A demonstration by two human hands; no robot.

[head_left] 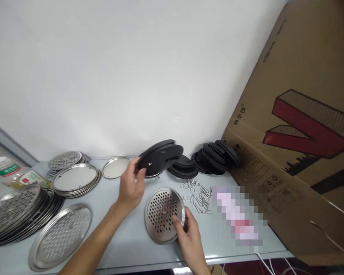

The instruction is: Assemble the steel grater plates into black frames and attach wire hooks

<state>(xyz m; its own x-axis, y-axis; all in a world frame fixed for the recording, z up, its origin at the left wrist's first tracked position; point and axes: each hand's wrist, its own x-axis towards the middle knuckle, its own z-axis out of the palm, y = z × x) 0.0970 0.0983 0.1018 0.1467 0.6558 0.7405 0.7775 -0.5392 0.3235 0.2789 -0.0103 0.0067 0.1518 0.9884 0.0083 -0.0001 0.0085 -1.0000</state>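
My left hand [132, 183] grips the left edge of a black disc [160, 156], tilted above the back of the table. Its fingers are partly hidden behind the disc. My right hand [187, 236] holds a round perforated metal plate [163, 215] by its right rim, with the thumb on the face of the plate. Just behind and right of that plate lie small metal rings [189, 185] and a heap of bent wire pieces [202, 200]. More black discs [215, 156] are piled against the wall on the right.
On the left are a stack of perforated plates [14, 210], a single perforated plate [61, 235], stacked smooth plates [74, 177] and a jar [5, 170]. A smooth plate [114, 167] lies by the wall. A large cardboard box [298, 76] borders the right side, with white cables [265, 263] below.
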